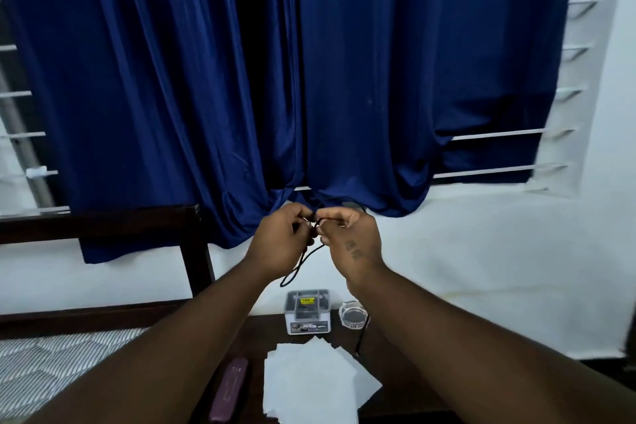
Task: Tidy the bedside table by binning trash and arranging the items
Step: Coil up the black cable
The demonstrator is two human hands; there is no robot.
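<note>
Here, left hand (278,241) and right hand (351,240) pinching black cord (302,261), blue curtain (241,79), dark table (265,337)

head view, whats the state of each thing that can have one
left hand, raised, fingers pinching the black cord
right hand, raised, fingers pinching the same cord
black cord, held between both hands, a loop hanging down
clear box, upright on the table
glass ashtray, upright beside the box
papers, loosely stacked, fanned out
maroon case, lying flat
curtain, drawn across the window
</note>
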